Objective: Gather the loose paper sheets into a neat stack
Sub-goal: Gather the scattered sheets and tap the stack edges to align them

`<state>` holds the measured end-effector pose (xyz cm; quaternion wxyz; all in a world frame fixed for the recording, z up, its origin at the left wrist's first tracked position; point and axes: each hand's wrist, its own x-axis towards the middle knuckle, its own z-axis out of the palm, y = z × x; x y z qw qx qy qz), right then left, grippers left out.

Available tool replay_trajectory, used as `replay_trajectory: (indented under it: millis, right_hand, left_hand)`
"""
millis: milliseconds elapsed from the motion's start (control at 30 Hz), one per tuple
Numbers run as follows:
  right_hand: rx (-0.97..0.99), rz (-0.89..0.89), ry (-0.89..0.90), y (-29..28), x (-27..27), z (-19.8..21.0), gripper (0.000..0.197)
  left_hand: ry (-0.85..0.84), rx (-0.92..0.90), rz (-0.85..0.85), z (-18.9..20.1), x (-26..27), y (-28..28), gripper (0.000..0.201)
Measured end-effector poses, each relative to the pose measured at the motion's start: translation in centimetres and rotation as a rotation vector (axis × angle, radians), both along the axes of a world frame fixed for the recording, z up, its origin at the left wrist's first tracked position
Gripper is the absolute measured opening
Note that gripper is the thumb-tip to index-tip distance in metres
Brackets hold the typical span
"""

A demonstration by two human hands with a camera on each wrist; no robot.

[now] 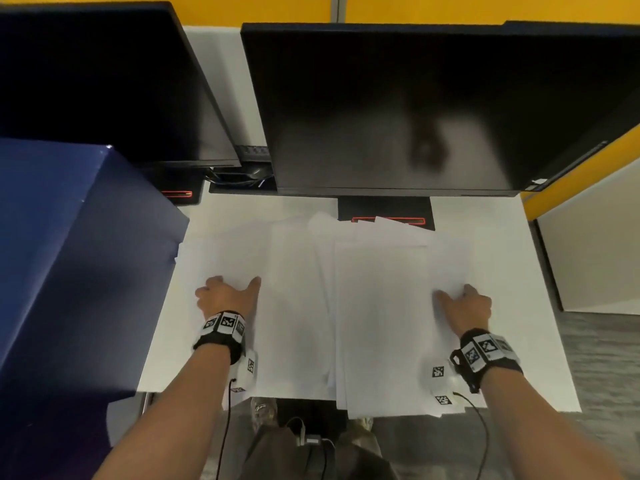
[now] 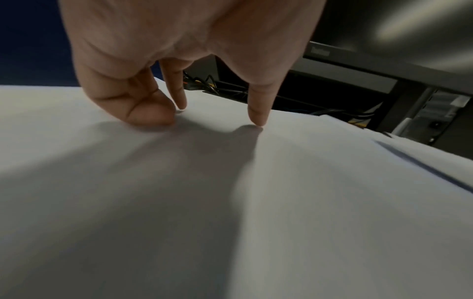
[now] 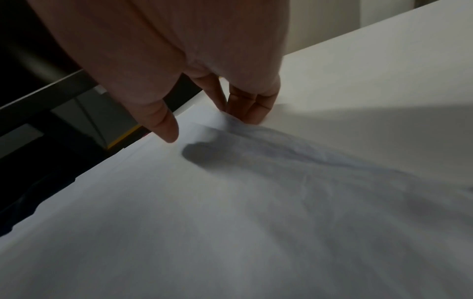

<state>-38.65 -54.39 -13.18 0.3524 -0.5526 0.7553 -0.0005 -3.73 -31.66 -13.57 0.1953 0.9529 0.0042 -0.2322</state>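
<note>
Several white paper sheets (image 1: 298, 306) lie spread and overlapping across the white desk (image 1: 519, 271), some overhanging its near edge. My left hand (image 1: 232, 285) rests on the left sheet (image 2: 307, 202), with the thumb and fingertips (image 2: 257, 121) touching the paper. My right hand (image 1: 453, 292) is at the right edge of the right-hand sheets (image 1: 381, 323). In the right wrist view its fingers (image 3: 245, 113) press against a slightly raised paper edge (image 3: 222, 119), and the thumb hovers just above the sheet. Neither hand pinches a sheet.
Two dark monitors (image 1: 398, 109) stand at the back, and their stand base (image 1: 384, 209) is partly covered by the far sheets. A tall blue box (image 1: 69, 254) stands close on the left. Bare desk lies to the right of the papers.
</note>
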Motion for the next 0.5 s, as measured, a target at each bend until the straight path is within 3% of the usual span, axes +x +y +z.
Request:
replay_trajectory:
  millis: [100,267,367,500]
  right_hand:
    - [0.007,0.087,-0.016,1.2,2.3,-0.2,0.077]
    - [0.016,0.019,0.046,1.3,3.0,0.1,0.078]
    - [0.035,0.028,0.041,1.2,3.1,-0.1,0.071]
    - [0.046,0.092,-0.125,2.4,5.0,0.3,0.075]
  left_hand:
    - [0.094,-0.109,-0.003,-0.3,-1.0,-1.0,0.092]
    - [0.041,0.075,-0.179,-0.1,-1.2,-1.9,0.079]
    - [-0.019,0.084,-0.281,0.2,-1.4,-2.3,0.068]
    - [0.115,-0.192,-0.255,0.6,-3.3,-3.5,0.063]
